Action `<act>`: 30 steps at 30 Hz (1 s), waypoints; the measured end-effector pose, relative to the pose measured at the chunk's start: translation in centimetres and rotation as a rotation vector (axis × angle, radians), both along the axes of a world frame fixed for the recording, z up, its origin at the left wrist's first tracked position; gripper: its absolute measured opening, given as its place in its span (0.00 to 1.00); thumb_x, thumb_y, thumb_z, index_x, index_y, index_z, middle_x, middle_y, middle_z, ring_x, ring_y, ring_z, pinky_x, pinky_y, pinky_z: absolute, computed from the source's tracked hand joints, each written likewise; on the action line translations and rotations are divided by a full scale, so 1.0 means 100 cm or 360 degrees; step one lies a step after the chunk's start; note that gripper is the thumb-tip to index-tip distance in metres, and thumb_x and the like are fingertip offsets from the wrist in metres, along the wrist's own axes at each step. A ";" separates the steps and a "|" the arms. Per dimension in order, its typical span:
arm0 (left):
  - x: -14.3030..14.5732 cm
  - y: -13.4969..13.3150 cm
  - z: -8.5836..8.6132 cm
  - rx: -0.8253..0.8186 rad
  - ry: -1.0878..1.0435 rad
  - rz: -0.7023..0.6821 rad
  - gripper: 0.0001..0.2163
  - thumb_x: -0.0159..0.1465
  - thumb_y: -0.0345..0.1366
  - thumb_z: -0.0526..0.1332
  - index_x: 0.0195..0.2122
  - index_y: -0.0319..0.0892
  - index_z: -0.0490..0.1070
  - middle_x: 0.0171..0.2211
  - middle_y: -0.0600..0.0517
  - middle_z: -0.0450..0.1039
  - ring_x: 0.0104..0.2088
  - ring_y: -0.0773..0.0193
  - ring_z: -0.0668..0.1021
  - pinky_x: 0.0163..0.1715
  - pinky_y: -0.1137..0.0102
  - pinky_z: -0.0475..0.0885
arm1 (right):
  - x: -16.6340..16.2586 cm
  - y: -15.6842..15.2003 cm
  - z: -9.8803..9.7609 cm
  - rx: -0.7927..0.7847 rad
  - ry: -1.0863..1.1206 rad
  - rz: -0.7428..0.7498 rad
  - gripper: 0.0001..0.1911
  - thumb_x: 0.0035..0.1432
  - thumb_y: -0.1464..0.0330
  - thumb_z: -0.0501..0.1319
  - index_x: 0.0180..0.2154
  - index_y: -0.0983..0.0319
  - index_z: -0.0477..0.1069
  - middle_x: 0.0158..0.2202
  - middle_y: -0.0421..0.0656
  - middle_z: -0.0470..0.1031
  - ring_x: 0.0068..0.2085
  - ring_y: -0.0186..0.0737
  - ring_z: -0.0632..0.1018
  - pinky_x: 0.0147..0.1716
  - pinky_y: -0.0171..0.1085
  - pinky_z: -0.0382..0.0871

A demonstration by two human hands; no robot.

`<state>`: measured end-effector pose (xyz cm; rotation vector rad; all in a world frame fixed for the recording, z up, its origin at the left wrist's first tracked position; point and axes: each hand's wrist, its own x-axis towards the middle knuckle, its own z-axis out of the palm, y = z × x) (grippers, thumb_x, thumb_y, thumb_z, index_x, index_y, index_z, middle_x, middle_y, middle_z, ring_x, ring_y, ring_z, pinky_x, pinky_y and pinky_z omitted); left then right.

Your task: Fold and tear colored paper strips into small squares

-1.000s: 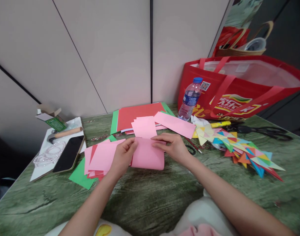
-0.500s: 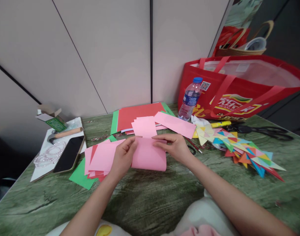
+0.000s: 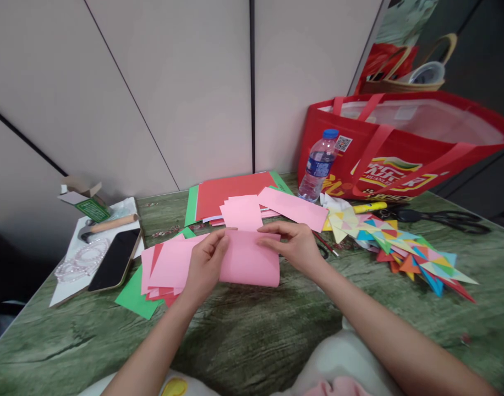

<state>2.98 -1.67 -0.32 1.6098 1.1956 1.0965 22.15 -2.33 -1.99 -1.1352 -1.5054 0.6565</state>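
Observation:
A sheet of pink paper (image 3: 248, 259) is bent over on itself in front of me, its rounded fold toward my body. My left hand (image 3: 208, 256) pinches its upper left edge between thumb and fingers. At the upper right edge, my right hand (image 3: 291, 245) grips the same sheet the same way. Just beyond it lie more pink paper pieces (image 3: 241, 212) and a long pink strip (image 3: 293, 208). Left of my left hand is a loose pile of pink and red cut paper (image 3: 171, 264), with a green sheet (image 3: 138, 294) partly under it.
Red and green sheets (image 3: 235, 190) lie at the back. Rightward stand a water bottle (image 3: 317, 170) and a red bag (image 3: 400, 148); folded colourful paper pieces (image 3: 400, 236), a yellow glue stick (image 3: 370, 207) and black scissors (image 3: 445, 219) lie nearby. Leftward are a phone (image 3: 115, 259), hammer (image 3: 111, 224) and small box (image 3: 89, 203).
Both hands keep their hold on the pink paper, with hardly any movement. The whole view has shifted very slightly.

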 end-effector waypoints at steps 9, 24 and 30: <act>-0.001 0.001 -0.003 0.0098 0.0051 -0.0043 0.15 0.61 0.40 0.54 0.47 0.42 0.70 0.42 0.50 0.75 0.41 0.59 0.74 0.37 0.70 0.66 | -0.001 -0.002 0.004 -0.0046 0.0052 0.0005 0.07 0.43 0.67 0.67 0.29 0.61 0.76 0.30 0.42 0.79 0.30 0.39 0.77 0.29 0.36 0.71; -0.001 0.001 -0.003 0.0118 0.0062 -0.0030 0.15 0.61 0.40 0.54 0.47 0.43 0.70 0.42 0.50 0.75 0.41 0.59 0.73 0.37 0.71 0.65 | 0.000 0.000 0.000 -0.0086 0.0131 0.0014 0.07 0.42 0.66 0.67 0.28 0.60 0.76 0.28 0.41 0.79 0.29 0.38 0.77 0.27 0.35 0.70; 0.000 0.000 -0.003 0.0122 0.0079 -0.0031 0.15 0.61 0.40 0.54 0.46 0.42 0.70 0.42 0.50 0.74 0.41 0.60 0.73 0.37 0.71 0.65 | 0.000 0.000 -0.001 -0.0098 0.0141 0.0025 0.07 0.43 0.65 0.67 0.28 0.60 0.77 0.29 0.41 0.79 0.29 0.37 0.77 0.27 0.35 0.70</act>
